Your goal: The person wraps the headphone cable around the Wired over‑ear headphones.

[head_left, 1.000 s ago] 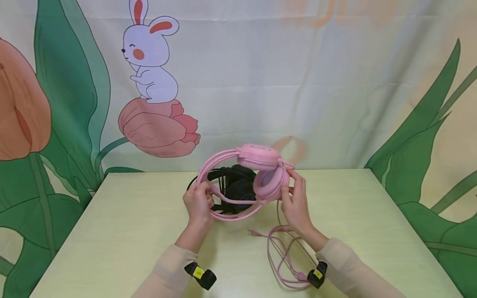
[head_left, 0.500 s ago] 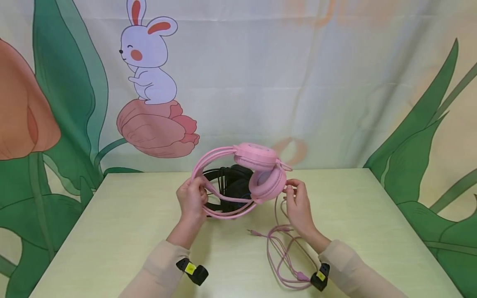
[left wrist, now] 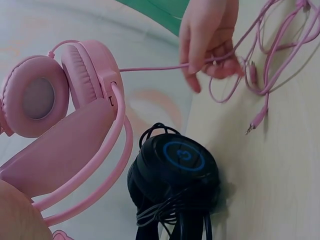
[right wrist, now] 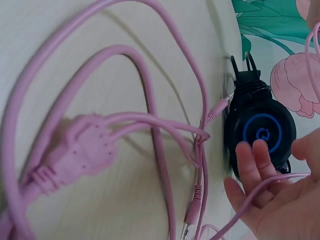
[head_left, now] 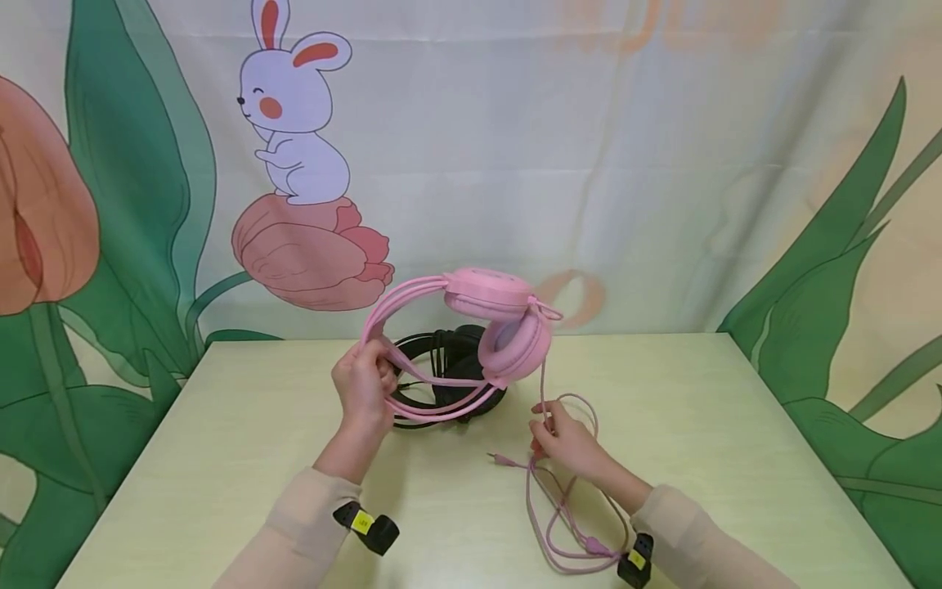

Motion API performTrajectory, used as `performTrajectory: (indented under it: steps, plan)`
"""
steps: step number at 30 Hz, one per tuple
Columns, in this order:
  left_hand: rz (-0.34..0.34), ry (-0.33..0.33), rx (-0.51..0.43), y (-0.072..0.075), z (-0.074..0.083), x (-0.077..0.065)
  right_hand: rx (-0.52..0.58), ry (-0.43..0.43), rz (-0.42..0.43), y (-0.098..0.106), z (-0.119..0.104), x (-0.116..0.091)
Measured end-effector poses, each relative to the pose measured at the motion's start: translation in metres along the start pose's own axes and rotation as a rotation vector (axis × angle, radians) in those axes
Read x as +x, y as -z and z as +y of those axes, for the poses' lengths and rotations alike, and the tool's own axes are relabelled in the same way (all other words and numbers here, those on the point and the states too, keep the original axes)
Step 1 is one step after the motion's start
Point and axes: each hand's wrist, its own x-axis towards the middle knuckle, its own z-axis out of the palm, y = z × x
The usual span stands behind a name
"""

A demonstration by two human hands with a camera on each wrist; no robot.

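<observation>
My left hand (head_left: pixel 364 388) grips the headband of a pair of pink headphones (head_left: pixel 489 293), raised above the table with the ear cups toward the right. A thin pink cable (left wrist: pixel 150 68) runs down from the lower ear cup to my right hand (head_left: pixel 570 442). It passes between the thumb and loosely curled fingers there. In the right wrist view, the cable's Y-shaped splitter (right wrist: pixel 90 145) lies on the table among loose loops. Two metal-tipped plugs show beside it. Behind the pink pair sits a pair of black headphones (left wrist: pixel 177 162), its own cord wound in a bundle.
The pale wooden table (head_left: pixel 706 425) ends at a fabric backdrop (head_left: pixel 662 188) printed with a rabbit, tulips and leaves. Near the right forearm, the remaining pink cable loops (head_left: pixel 537 523) lie on the tabletop.
My right hand has left the ear cup and moved down onto the cable. My left hand has carried the pink headphones a little left and up, showing more of the black pair.
</observation>
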Motion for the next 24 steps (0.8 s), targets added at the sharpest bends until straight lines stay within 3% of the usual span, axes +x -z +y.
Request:
performTrajectory:
  steps: [8, 14, 17, 24]
  plan:
    - [0.031, -0.043, -0.019, 0.010, 0.004, 0.005, -0.216, 0.061, -0.006, 0.001, 0.012, -0.017]
    - [0.060, -0.045, -0.002, 0.014, 0.007, 0.011, -0.301, 0.162, 0.041, 0.021, 0.015, -0.026]
    - [0.077, -0.049, 0.009, 0.015, 0.010, 0.013, -0.370, 0.263, 0.119, 0.035, 0.011, -0.027]
    - [0.111, -0.056, 0.046, 0.019, 0.013, 0.019, -0.573, 0.550, 0.411, 0.071, -0.007, -0.024]
